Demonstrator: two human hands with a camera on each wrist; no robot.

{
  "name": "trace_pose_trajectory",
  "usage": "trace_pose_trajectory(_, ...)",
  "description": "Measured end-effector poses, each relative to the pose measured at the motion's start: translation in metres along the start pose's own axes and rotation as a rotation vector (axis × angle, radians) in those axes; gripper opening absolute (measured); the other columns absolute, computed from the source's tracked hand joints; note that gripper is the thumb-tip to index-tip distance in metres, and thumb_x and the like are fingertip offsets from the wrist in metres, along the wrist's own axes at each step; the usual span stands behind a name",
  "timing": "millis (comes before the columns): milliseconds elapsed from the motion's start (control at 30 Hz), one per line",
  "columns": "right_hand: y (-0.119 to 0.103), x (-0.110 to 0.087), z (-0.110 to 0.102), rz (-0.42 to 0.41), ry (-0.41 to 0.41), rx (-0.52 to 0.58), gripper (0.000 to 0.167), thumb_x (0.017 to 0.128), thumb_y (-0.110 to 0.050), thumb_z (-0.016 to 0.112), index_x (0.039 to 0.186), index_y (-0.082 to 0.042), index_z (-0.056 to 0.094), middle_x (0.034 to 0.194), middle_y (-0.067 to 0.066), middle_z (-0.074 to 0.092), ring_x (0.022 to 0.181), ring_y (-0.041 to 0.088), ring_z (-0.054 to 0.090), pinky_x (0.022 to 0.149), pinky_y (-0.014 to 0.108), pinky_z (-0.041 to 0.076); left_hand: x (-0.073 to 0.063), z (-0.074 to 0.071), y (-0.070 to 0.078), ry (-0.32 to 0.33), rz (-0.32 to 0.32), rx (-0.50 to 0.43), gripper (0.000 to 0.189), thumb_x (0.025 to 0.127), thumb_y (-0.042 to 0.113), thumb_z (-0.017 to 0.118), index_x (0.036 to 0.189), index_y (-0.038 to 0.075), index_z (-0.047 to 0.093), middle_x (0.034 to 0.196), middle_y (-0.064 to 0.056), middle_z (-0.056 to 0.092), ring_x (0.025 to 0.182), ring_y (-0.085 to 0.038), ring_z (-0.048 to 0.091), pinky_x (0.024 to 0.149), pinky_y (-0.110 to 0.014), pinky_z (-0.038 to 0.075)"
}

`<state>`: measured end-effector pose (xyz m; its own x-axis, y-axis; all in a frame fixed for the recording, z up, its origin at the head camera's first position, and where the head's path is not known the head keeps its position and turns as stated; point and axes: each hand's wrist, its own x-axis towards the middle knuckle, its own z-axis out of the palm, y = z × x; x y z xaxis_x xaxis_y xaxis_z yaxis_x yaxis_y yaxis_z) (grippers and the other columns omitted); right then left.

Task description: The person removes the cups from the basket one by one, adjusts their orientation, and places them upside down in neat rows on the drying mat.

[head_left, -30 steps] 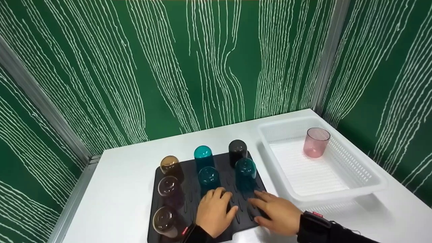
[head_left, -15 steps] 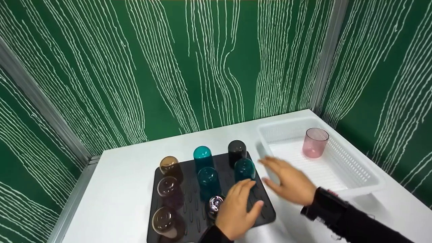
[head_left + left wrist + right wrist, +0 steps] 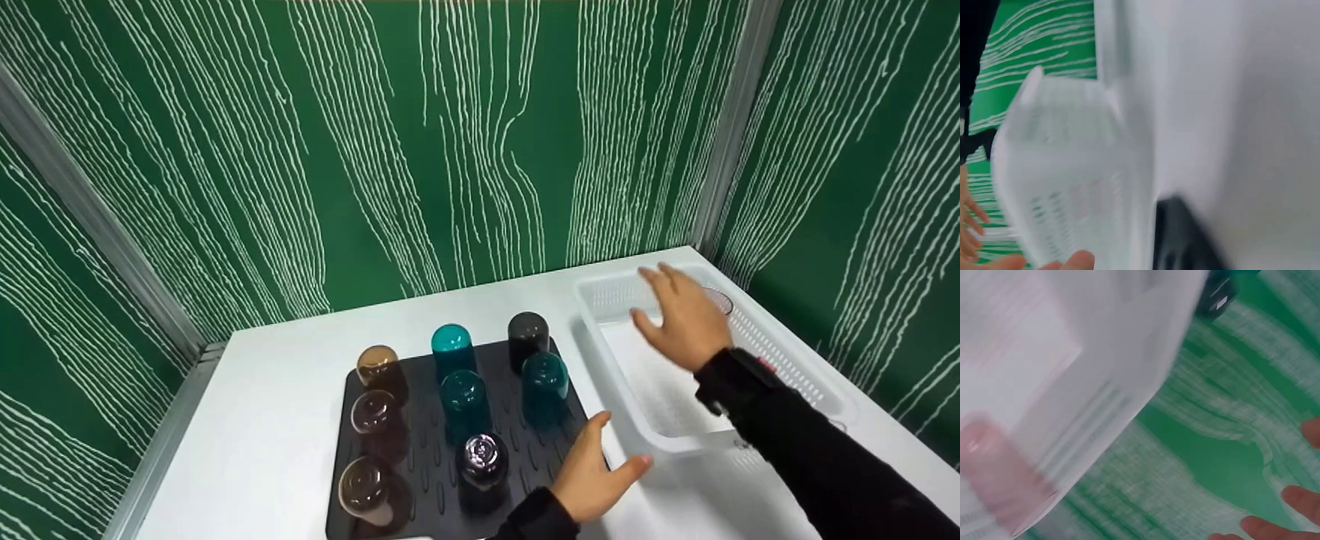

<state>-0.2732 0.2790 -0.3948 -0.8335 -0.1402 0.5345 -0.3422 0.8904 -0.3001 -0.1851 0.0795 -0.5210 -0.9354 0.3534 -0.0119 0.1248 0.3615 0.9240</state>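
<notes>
My right hand [image 3: 686, 322] hovers over the white plastic basket [image 3: 637, 401], fingers spread and holding nothing. Behind it a pink cup [image 3: 1002, 481] stands inside the basket; in the head view the hand hides most of it. My left hand [image 3: 592, 476] is in the air by the right front corner of a black drying mat [image 3: 427, 480], thumb and fingers apart, nothing in them. Nearest to it on the mat, a dark purple cup [image 3: 484, 469] stands upside down. Behind that are a teal cup [image 3: 463, 397] and another teal cup [image 3: 545, 382], both upside down.
More upturned cups sit on the mat: a bright turquoise cup [image 3: 451, 349], a dark grey cup [image 3: 528, 337], an amber cup [image 3: 377, 366] and brownish cups down the left side. Green walls with white lines enclose the white table [image 3: 247, 420] at the back and sides.
My right hand has risen from the mat and moved right and forward over the basket. My left hand has moved right, off the purple cup, which is now uncovered.
</notes>
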Motion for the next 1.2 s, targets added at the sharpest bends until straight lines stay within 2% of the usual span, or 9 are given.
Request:
trace_pose_trajectory(100,0.020,0.010,0.006,0.056,0.014,-0.043,0.067,0.101,-0.023,0.078,0.156,0.008,0.056,0.158,0.046,0.052,0.144,0.066,0.054,0.110,0.080,0.051,0.029,0.023,-0.031,0.052,-0.057,-0.057,0.092,0.100,0.059,0.077,0.169,0.009,0.040,0.173,-0.018,0.050,0.161,-0.034,0.051,0.131,-0.055,0.045)
trace_pose_trajectory(167,0.034,0.013,0.010,0.099,0.004,-0.061,0.070,0.100,-0.027,0.078,0.156,0.009,0.054,0.158,0.048,0.050,0.144,0.067,0.052,0.109,0.080,0.051,0.047,0.036,-0.047,0.087,-0.089,-0.095,0.099,0.098,0.067,0.076,0.170,0.011,0.038,0.175,-0.015,0.050,0.161,-0.031,0.051,0.131,-0.054,0.045)
trace_pose_trajectory(300,0.056,0.016,0.019,0.181,-0.052,-0.097,0.077,0.101,-0.034,0.076,0.157,0.012,0.049,0.159,0.050,0.044,0.147,0.070,0.045,0.111,0.082,0.048,0.066,0.054,-0.053,0.147,-0.106,-0.143,0.103,0.095,0.071,0.078,0.169,0.011,0.038,0.174,-0.016,0.050,0.158,-0.034,0.054,0.128,-0.056,0.046)
trace_pose_trajectory(467,0.075,0.019,0.028,0.250,-0.139,-0.139,0.083,0.100,-0.039,0.075,0.157,0.013,0.046,0.159,0.050,0.042,0.149,0.074,0.038,0.114,0.084,0.045,0.076,0.065,-0.051,0.186,-0.099,-0.167,0.109,0.093,0.070,0.081,0.169,0.006,0.036,0.169,-0.024,0.053,0.154,-0.042,0.056,0.126,-0.058,0.048)
trace_pose_trajectory(633,0.085,0.020,0.032,0.302,-0.216,-0.139,0.088,0.099,-0.043,0.076,0.156,0.016,0.044,0.158,0.051,0.042,0.151,0.078,0.032,0.118,0.084,0.040,0.082,0.066,-0.053,0.164,-0.109,-0.196,0.116,0.089,0.068,0.086,0.170,0.004,0.034,0.167,-0.028,0.053,0.152,-0.046,0.057,0.125,-0.059,0.049)
trace_pose_trajectory(767,0.089,0.017,0.035,0.325,-0.252,-0.129,0.082,0.100,-0.035,0.076,0.153,0.020,0.045,0.157,0.051,0.042,0.152,0.078,0.031,0.122,0.084,0.038,0.086,0.065,-0.056,0.130,-0.112,-0.182,0.113,0.089,0.068,0.086,0.171,0.007,0.036,0.168,-0.023,0.055,0.151,-0.042,0.059,0.125,-0.056,0.050)
trace_pose_trajectory(967,0.086,0.014,0.033,0.344,-0.340,-0.167,0.071,0.102,-0.022,0.070,0.150,0.024,0.043,0.151,0.052,0.050,0.148,0.073,0.040,0.124,0.078,0.040,0.089,0.067,-0.057,0.080,-0.090,-0.207,0.105,0.095,0.059,0.085,0.173,0.006,0.037,0.172,-0.020,0.052,0.154,-0.045,0.057,0.124,-0.053,0.053)
trace_pose_trajectory(1067,0.096,0.014,0.041,0.323,-0.365,-0.184,0.059,0.102,-0.016,0.063,0.142,0.024,0.049,0.138,0.050,0.061,0.136,0.072,0.052,0.117,0.075,0.047,0.089,0.066,-0.057,0.078,-0.081,-0.227,0.103,0.096,0.055,0.086,0.172,0.005,0.038,0.172,-0.020,0.052,0.156,-0.045,0.055,0.124,-0.053,0.053)
trace_pose_trajectory(1200,0.127,0.017,0.067,0.269,-0.333,-0.220,0.036,0.097,-0.008,0.061,0.120,0.020,0.063,0.109,0.043,0.073,0.102,0.065,0.069,0.095,0.074,0.057,0.091,0.066,-0.059,0.074,-0.056,-0.247,0.102,0.096,0.054,0.087,0.171,0.004,0.039,0.171,-0.021,0.052,0.157,-0.044,0.055,0.125,-0.054,0.053)
